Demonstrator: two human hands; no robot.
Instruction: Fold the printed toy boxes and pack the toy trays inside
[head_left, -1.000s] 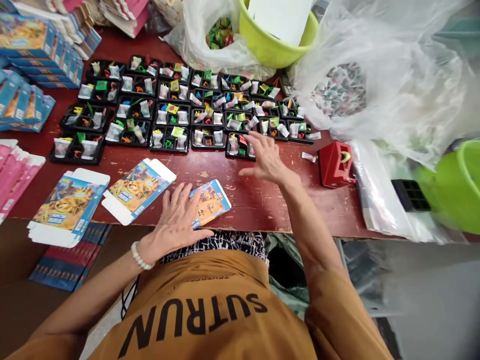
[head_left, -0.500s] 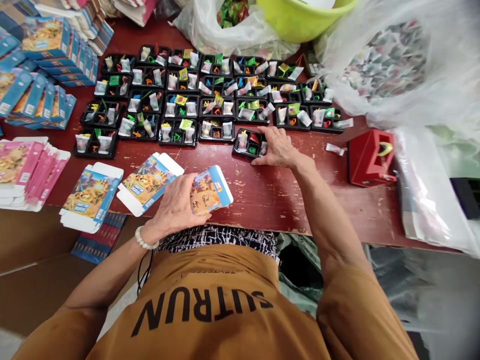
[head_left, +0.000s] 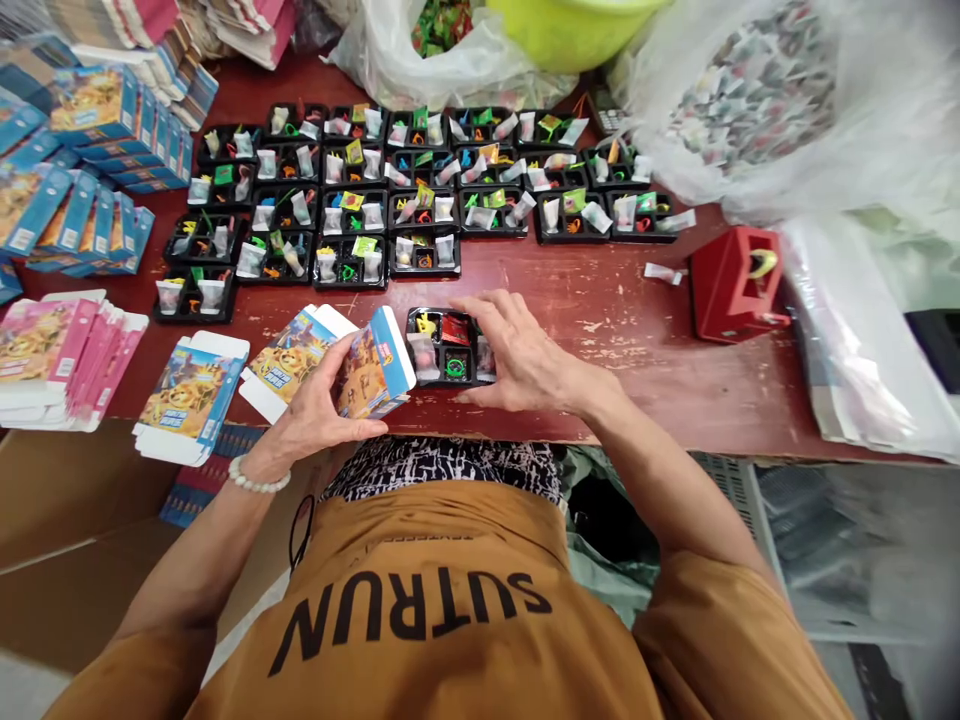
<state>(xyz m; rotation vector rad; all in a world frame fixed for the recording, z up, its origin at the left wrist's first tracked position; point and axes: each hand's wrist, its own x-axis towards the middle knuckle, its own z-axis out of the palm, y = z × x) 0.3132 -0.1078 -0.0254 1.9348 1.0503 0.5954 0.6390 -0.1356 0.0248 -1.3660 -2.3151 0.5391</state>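
A left hand (head_left: pixel 319 405) grasps a blue box (head_left: pixel 375 365) — a right hand (head_left: pixel 517 355) grips a filled black tray (head_left: pixel 448 347) beside it. Both hands work above a red table (head_left: pixel 600 320).

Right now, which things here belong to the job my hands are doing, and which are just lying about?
Likely in the job:
- blue box, in your left hand
- black tray, at your right hand
- other filled trays

Apparently lying about:
- red tape dispenser
- loose sachet
- pink boxes
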